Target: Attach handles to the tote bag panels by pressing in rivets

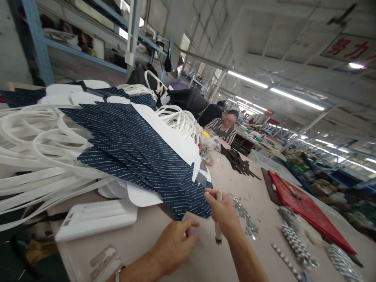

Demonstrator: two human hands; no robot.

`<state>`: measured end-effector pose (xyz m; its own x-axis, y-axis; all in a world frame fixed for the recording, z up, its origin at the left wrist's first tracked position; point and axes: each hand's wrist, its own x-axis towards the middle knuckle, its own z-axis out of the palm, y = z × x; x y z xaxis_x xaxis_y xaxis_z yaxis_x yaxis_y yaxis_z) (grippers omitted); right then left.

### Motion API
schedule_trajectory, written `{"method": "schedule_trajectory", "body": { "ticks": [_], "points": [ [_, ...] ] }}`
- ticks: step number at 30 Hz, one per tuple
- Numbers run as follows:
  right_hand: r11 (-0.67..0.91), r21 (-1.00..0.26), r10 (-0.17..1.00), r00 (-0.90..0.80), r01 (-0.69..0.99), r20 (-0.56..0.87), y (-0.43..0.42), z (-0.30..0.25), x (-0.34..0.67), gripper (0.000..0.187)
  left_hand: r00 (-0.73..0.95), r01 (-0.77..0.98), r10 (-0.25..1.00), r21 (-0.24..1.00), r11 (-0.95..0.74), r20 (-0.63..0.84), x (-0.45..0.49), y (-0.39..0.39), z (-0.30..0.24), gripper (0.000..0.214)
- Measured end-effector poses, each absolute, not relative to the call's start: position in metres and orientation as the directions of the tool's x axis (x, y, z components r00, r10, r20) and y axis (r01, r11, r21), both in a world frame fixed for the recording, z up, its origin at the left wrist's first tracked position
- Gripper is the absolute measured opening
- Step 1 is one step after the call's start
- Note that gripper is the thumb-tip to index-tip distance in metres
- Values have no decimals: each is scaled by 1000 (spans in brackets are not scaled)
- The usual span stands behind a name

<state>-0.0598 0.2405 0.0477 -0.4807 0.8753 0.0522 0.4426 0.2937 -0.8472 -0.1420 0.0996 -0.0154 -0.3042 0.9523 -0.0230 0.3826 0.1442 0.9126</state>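
Note:
My right hand is closed around a slim white tool that points down at the table, right beside the corner of a fanned stack of navy printed paper bags. My left hand rests on the table just below that corner, fingers curled loosely, holding nothing I can see. A heap of small silver metal pieces lies to the right of my right hand.
White bag handles spill over the left. A white flat case lies near the front. A red board and rows of silver pieces sit at right. A person sits further along the table, near dark cut pieces.

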Motion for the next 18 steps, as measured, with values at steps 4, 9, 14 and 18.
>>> {"method": "schedule_trajectory", "body": {
  "ticks": [4,9,14,18],
  "points": [
    [98,-889,842,-513,446,-164,281,43,-125,21,-249,485,968,868,107,20,-144,100,-25,36],
    [-24,-867,795,-516,497,-318,302,32,-185,23,-121,550,992,834,32,42,-144,107,-36,40],
    [-7,-859,804,-508,512,-309,296,25,-219,24,-61,567,996,819,86,-63,-149,112,-35,39],
    [100,-879,839,-515,467,-178,287,48,-222,18,-29,608,993,786,110,-117,-148,113,-34,39]
  ]
}}
